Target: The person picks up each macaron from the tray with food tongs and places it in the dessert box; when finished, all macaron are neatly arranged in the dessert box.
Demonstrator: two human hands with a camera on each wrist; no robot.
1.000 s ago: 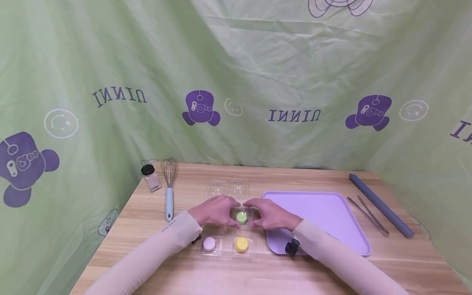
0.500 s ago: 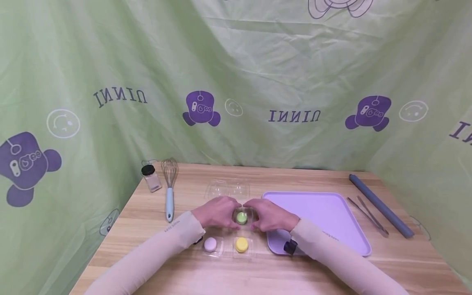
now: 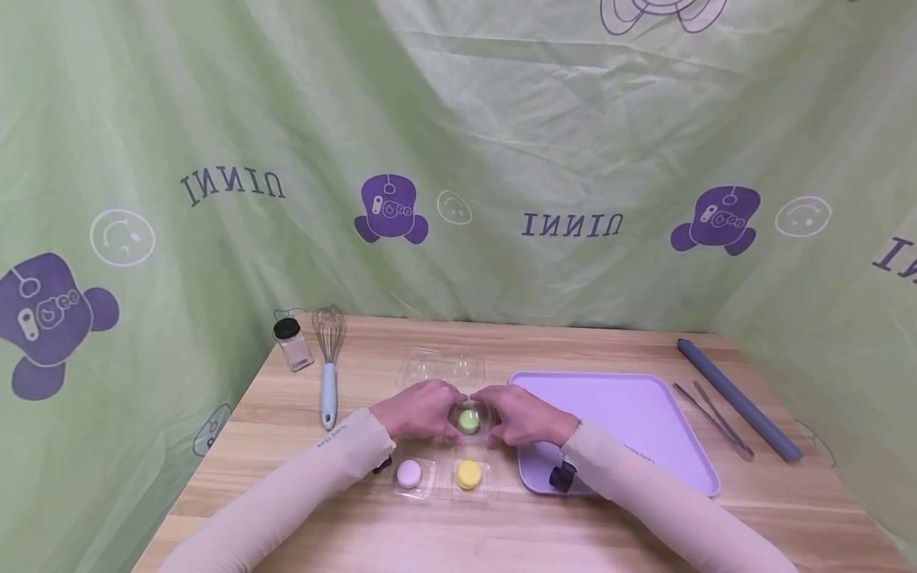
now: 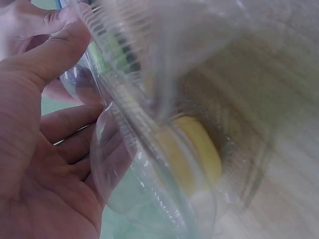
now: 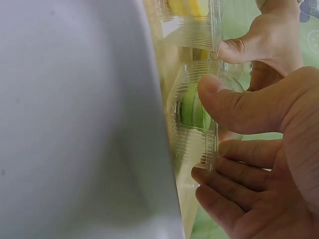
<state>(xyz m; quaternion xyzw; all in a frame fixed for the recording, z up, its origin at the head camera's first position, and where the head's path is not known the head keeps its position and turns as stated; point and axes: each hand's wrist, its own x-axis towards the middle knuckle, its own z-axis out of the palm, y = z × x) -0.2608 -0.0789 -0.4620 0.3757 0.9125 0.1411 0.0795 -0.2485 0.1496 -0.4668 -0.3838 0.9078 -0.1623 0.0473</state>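
In the head view a green macaron (image 3: 469,421) sits in a clear plastic macaron box between my two hands. My left hand (image 3: 424,410) holds the box's left side, and my right hand (image 3: 528,417) holds its right side. The right wrist view shows the right thumb (image 5: 227,104) on the ribbed edge over the green macaron, with the fingers extended along the far side. The left thumb (image 4: 62,47) lies on the plastic edge. Nearer me are a yellow macaron (image 3: 469,475) and a pink macaron (image 3: 409,474) in clear plastic.
A clear plastic piece with domes (image 3: 442,365) lies behind the hands. A lilac tray (image 3: 630,406) is close on the right, with tongs (image 3: 716,422) and a blue-grey rolling pin (image 3: 741,402) beyond. A whisk (image 3: 329,390) and a black-lidded jar (image 3: 295,350) stand left.
The hands stay around the box with the green macaron, with only small shifts of the fingers. The pink macaron in its plastic has moved very slightly to the right.
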